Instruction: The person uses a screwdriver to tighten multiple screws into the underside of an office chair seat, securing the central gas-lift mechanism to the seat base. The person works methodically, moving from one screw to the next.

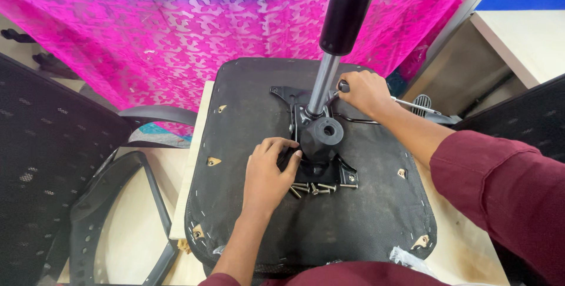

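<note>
- Two hands at work on an upturned black chair seat [353,227] that lies underside-up on a pale tabletop [135,233].
- My left hand [268,171] rests near the seat's middle, fingers curled over the near-left side of the black metal mechanism plate [321,153]; grasping it, thumb against its edge.
- My right hand [365,93] is toward the seat's far edge, clenched round the black knob of a thin metal lever [412,105] that runs off toward the seat's right edge.
- Mechanism plate sits at the seat's centre, with a round black collar [327,131] on top.
- Gas lift cylinder [335,39] rises from the plate just beyond the collar: bright steel rod below, thick black tube above, leaning toward the far edge and out of the top of view.
- Several loose silver screws [315,189] lie on the seat just near of the plate, touching one another, right beside my left hand's fingertips.
- Black curved armrest [118,203] lies on the tabletop off the seat's left edge; a mesh chair back [41,162] stands further left.
- Pink and teal patterned cloth [176,33] hangs beyond the tabletop's far edge.
- Both my sleeves are maroon.
</note>
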